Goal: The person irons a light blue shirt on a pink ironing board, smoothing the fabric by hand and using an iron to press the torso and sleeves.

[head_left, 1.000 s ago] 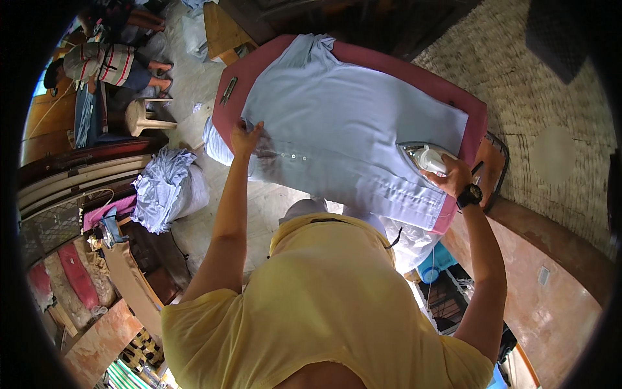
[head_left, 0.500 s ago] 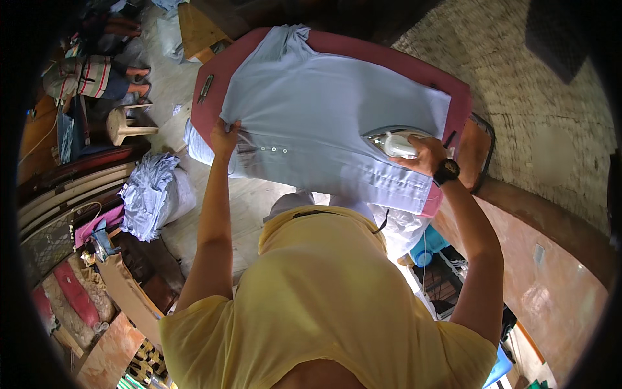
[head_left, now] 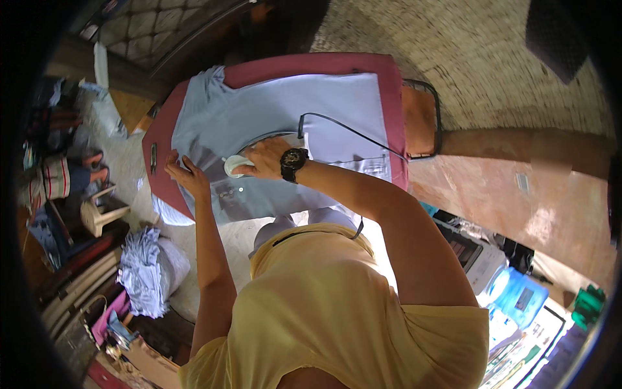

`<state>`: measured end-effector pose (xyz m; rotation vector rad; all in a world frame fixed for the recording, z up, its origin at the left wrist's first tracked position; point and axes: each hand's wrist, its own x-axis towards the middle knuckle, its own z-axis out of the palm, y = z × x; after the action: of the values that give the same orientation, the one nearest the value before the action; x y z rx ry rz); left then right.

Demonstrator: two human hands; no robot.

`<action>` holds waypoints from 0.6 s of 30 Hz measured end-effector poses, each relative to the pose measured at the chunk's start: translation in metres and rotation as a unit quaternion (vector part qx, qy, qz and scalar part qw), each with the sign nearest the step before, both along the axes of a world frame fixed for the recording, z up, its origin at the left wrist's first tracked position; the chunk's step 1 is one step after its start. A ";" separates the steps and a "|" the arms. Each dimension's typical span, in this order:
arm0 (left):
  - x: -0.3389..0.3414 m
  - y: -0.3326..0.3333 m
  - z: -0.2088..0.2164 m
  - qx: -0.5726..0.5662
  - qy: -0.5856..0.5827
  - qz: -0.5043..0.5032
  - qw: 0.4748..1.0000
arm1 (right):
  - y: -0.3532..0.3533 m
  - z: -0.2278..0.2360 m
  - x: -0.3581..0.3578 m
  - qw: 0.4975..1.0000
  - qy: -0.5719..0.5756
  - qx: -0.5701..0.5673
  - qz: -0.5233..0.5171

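A light blue shirt (head_left: pixel 330 97) lies spread on a maroon-covered ironing board (head_left: pixel 394 110), its small white buttons toward my body. My right hand (head_left: pixel 264 157) is closed round the handle of a clothes iron (head_left: pixel 237 167), which rests on the shirt's left part. Most of the iron is hidden under that hand, and its black cord (head_left: pixel 353 135) trails off to the right. At the board's left side my left hand (head_left: pixel 188 177) is raised, fingers apart, holding nothing. A small dark tool, apparently thread snips (head_left: pixel 153 157), lies by the board's left edge.
Bundled light blue garments (head_left: pixel 144 269) sit on the floor at left, below a beige stool (head_left: pixel 102 211). Another person (head_left: pixel 55 181) is at far left. A brown pad in a black frame (head_left: pixel 420 123) adjoins the board's right end. A blue water jug (head_left: pixel 518 295) stands lower right.
My right hand has carried the iron leftward across the shirt, from its right end. My left hand has let go of the shirt's left edge and opened. The whole view has shifted.
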<state>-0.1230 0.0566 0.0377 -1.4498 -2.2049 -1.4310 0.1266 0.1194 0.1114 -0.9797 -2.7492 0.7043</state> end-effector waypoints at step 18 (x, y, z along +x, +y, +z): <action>0.161 0.062 -0.039 -0.230 0.258 -0.302 0.889 | 0.016 0.005 0.285 0.945 -0.227 0.006 -0.235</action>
<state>0.0384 0.1190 -0.0013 -2.4805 -1.8809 -0.4742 0.4121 0.1357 0.1159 -1.9113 -2.6711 0.4176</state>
